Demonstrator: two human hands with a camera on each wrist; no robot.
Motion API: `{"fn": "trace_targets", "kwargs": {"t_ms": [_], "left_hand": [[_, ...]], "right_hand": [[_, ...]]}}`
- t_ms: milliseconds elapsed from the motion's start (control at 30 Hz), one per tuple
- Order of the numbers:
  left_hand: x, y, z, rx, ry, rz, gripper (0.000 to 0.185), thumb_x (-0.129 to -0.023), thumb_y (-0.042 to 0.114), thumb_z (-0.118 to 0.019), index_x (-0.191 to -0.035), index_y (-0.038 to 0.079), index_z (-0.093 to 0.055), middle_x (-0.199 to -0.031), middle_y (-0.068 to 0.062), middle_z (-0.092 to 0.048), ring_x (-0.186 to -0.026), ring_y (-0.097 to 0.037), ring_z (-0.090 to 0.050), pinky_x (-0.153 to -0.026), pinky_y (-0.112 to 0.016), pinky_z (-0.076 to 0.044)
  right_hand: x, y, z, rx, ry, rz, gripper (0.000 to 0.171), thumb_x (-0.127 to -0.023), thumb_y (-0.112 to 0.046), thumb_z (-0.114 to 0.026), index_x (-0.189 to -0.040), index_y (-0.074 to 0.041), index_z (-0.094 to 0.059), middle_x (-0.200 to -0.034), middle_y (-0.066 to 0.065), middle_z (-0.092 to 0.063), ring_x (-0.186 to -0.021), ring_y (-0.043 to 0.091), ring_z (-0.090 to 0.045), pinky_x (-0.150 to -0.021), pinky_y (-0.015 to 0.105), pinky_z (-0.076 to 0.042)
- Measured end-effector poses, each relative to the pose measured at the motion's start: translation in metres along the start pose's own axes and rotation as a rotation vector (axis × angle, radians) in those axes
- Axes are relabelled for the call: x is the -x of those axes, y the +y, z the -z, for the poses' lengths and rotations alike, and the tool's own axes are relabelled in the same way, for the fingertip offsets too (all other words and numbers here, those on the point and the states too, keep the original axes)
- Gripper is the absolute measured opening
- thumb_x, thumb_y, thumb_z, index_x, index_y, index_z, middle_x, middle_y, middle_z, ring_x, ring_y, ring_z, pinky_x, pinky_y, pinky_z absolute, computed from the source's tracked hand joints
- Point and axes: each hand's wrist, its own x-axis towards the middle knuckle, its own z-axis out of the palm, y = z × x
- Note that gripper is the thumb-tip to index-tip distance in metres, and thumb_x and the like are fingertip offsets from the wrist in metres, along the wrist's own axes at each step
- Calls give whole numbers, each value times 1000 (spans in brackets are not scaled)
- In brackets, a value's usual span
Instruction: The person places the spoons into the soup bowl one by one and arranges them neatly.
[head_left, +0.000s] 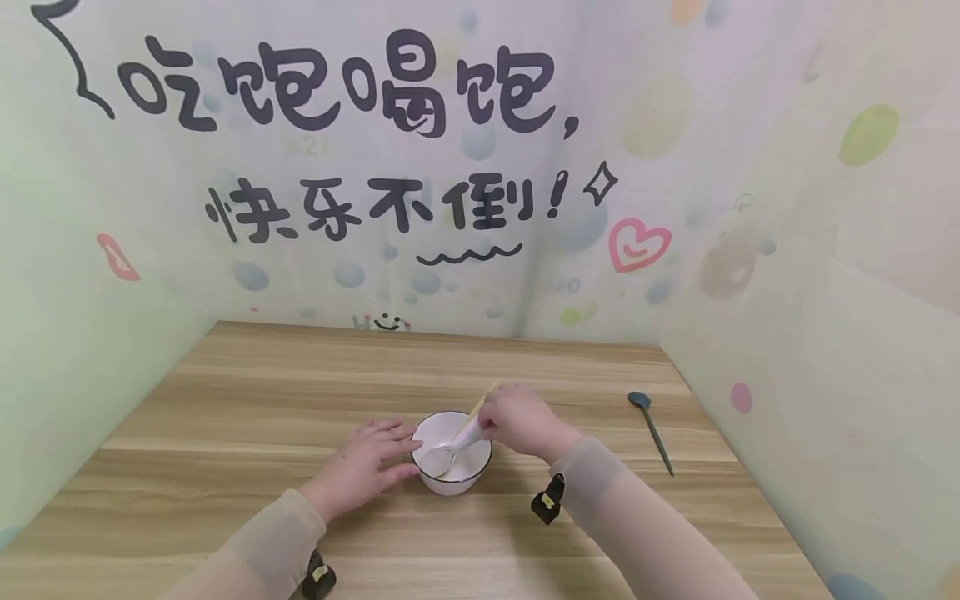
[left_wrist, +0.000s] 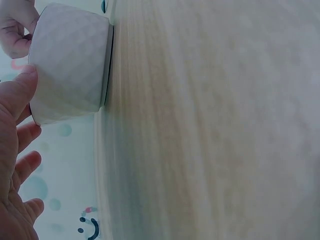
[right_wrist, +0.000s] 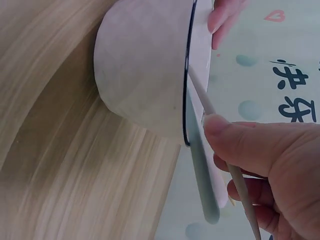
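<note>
A white bowl (head_left: 452,485) with a dark rim and faceted outside stands upright on the wooden table. Touching its left rim, the left hand (head_left: 358,468) has its thumb and index finger at the edge and its other fingers spread. The right hand (head_left: 528,421) is over the bowl's right rim, pinching a pale chopstick (right_wrist: 240,187) between thumb and fingers. The chopstick slants into the bowl. Beside it a white spoon (head_left: 436,461) lies with its head inside the bowl, and its handle (right_wrist: 201,172) leans out over the rim. Whether the right fingers also touch that handle cannot be told.
A dark spoon (head_left: 651,429) lies on the table (head_left: 315,367) to the right of the right arm. Printed walls enclose the back and both sides. Each wrist carries a small black camera mount, such as the right mount (head_left: 548,500).
</note>
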Motion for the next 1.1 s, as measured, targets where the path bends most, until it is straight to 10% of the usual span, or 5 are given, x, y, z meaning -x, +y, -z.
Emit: {"fn": "trace_targets", "kwargs": {"t_ms": [1100], "left_hand": [[0,1,0,-4,13,-12,42,-86,36,-70,-119,10,-69,-131,-12,-59,-127,-37,-48,-109,-62,-24]], "right_hand": [[11,8,-5,23,99,-52,8,-77,-21,-80,-84,-21,-75,-82,-9,-61,-80,13,-53,-70,31,-40]]}}
